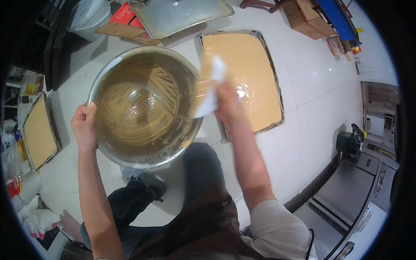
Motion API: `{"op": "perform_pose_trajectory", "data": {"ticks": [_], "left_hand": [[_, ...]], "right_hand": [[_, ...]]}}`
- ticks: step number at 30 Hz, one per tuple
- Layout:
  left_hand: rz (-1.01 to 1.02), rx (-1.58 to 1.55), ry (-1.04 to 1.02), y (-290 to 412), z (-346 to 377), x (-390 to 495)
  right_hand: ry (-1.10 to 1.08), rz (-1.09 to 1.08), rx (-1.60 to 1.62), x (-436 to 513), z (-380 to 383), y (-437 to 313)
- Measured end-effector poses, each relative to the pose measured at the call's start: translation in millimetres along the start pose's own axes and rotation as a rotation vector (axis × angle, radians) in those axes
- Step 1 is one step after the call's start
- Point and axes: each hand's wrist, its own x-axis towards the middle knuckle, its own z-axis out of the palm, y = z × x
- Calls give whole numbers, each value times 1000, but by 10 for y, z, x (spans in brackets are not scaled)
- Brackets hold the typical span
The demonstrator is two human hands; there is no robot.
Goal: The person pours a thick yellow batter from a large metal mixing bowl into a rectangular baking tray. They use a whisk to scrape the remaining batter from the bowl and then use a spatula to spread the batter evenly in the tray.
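Note:
My left hand [85, 125] grips the rim of a large metal mixing bowl [112, 152], thumb over the edge. Streaks of tan batter [139, 126] coat the bowl's inner wall and bottom. In my right hand [227, 100] is a white scraper [208, 105], blurred by motion and smeared with batter; it is over the bowl's right rim. Beyond that hand, a rectangular baking tray [279, 87] lies on the floor, filled with smooth tan batter [247, 61] that has small bubbles. My right hand partly hides the tray's left side.
A second batter-filled tray [40, 133] is at far left beside plastic bags [39, 221]. An upturned or bare metal tray [185, 14] rests on red cardboard [123, 14] near a white bucket [89, 19]. Cardboard boxes [307, 19] stand upper right, stainless steel equipment [344, 188] lower right.

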Motion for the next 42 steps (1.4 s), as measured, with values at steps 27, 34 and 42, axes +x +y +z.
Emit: {"op": "perform_pose_trajectory", "data": {"ticks": [27,34,42], "left_hand": [[11,534,-146,649,911,588],[123,761,-277,1004,1673,852],[7,457,-371,704,1249,754]], "right_hand": [[-198,-896,-1863,545,984,-585],[-218,-577,-2152,1797,911,182],[-45,138,-1921,1801,482,1204]]}}
